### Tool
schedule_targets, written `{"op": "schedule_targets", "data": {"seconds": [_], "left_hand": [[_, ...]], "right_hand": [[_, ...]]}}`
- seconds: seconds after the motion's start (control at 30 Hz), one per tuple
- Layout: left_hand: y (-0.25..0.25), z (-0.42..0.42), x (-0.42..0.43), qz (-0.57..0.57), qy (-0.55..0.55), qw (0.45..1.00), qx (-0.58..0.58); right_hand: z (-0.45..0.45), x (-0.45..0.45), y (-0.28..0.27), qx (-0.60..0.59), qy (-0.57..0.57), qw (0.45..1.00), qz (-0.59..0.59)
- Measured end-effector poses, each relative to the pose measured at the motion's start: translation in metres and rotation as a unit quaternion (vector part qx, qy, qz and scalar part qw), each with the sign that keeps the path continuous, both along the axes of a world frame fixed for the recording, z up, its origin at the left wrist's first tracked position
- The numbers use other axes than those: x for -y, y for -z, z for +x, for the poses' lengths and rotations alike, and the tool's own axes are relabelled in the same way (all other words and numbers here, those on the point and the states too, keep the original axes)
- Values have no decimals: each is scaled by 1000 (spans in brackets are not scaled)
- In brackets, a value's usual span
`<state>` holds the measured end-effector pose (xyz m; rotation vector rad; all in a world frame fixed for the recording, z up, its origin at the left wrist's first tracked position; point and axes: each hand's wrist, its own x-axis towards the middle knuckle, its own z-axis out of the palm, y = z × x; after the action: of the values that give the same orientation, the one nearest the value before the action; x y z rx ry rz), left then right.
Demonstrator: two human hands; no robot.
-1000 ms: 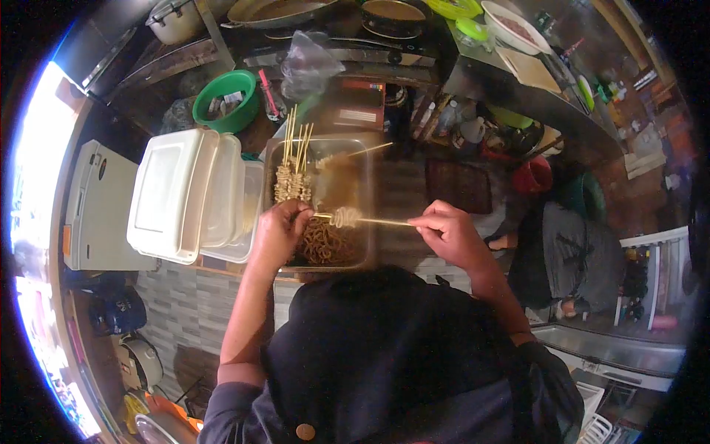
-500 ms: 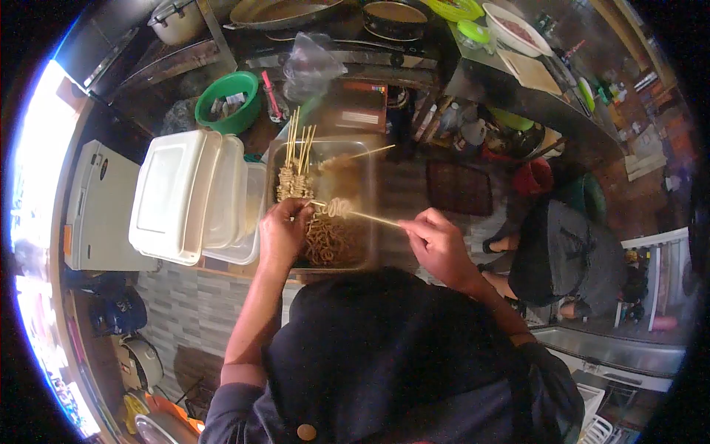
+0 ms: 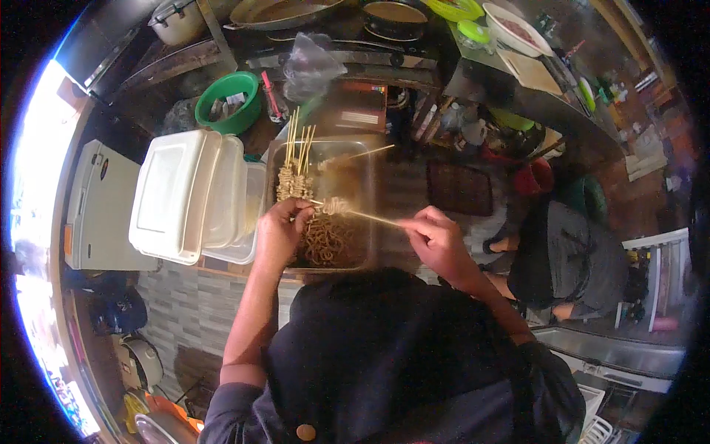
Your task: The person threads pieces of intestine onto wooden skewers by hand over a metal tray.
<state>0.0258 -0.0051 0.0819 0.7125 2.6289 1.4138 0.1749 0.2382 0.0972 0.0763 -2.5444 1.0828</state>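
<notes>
My right hand (image 3: 438,235) pinches the bare end of a thin wooden skewer (image 3: 379,219). Folded on its other end is a pale strip that looks like intestine (image 3: 335,206). My left hand (image 3: 284,222) is closed at that end, its thumb and forefinger on the strip near the skewer's tip. Below both hands is a metal tray (image 3: 359,259) with a brown heap of loose strips (image 3: 325,240). Several threaded skewers (image 3: 294,183) lie together in the tray's left part, bare sticks pointing away. One more skewer (image 3: 366,153) slants across the far right part.
White plastic containers (image 3: 174,196) stand left of the tray. Behind are a green basin (image 3: 227,103), a clear plastic bag (image 3: 312,66) and a stove with pans (image 3: 396,18). Another person (image 3: 569,255) is low down at the right, beside an open white-framed appliance (image 3: 621,355).
My left hand has shifted slightly left and down, and the strip on the skewer looks more bunched. My right hand keeps hold of the skewer. The person at the right has shifted slightly.
</notes>
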Motion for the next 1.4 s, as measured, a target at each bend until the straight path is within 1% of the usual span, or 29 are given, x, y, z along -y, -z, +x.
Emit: {"op": "schedule_targets", "data": {"seconds": [0.03, 0.07, 0.13, 0.27, 0.37, 0.5, 0.57, 0.63, 0.67, 0.73, 0.77, 0.83, 0.87, 0.93, 0.97, 1.03, 1.17, 1.23, 1.27, 1.33, 1.4], "left_hand": [[-5, 1, 0, 4, -52, 990, 133], [-3, 0, 1, 4, -52, 990, 133], [3, -3, 4, -18, -46, 999, 10], [2, -1, 3, -12, -52, 999, -4], [-3, 1, 5, -29, -45, 998, 11], [7, -5, 13, -28, -1, 999, -20], [4, -5, 15, -35, 17, 998, -39], [-7, -4, 15, 30, 60, 991, 118], [-3, -5, 17, 30, 60, 991, 117], [12, -10, 23, 127, 112, 965, 202], [16, -12, 26, 127, 111, 965, 202], [21, -15, 30, 176, 167, 931, 272], [20, -16, 32, 176, 166, 931, 273], [16, -17, 35, 142, 207, 921, 299], [17, -18, 36, 142, 207, 921, 299], [20, -18, 38, 184, 222, 893, 345], [21, -17, 36, 227, 230, 878, 353], [13, -16, 29, 177, 218, 895, 346], [12, -15, 26, 178, 217, 896, 345], [11, -13, 21, 141, 262, 894, 336], [15, -15, 21, 130, 263, 895, 337]], "right_hand": [[0, -1, 0, 0, 0, 1000, 0], [0, -2, 0, -4, 2, 1000, 5], [1, -3, -1, -8, 3, 1000, 10], [2, -3, -4, 8, 4, 1000, 6], [3, -5, -5, 18, -5, 1000, 7], [4, -10, -7, 40, -14, 999, 8], [4, -10, -6, 30, -17, 999, 9], [4, -11, -6, 20, -20, 1000, 10], [5, -12, -7, 31, -20, 999, 7], [5, -14, -6, 43, -21, 999, 5], [5, -15, -4, 40, -33, 999, 0], [5, -16, -2, 37, -45, 998, -6], [6, -17, -2, 45, -56, 997, 0], [5, -17, 1, 51, -68, 996, 7], [5, -17, 4, 61, -79, 995, -16], [5, -19, 9, 71, -91, 993, -37], [3, -23, 15, 104, -97, 987, -77], [2, -24, 17, 111, -106, 984, -86], [2, -26, 20, 124, -107, 983, -80], [2, -25, 21, 136, -109, 982, -74], [1, -21, 16, 115, -123, 982, -89]]}}
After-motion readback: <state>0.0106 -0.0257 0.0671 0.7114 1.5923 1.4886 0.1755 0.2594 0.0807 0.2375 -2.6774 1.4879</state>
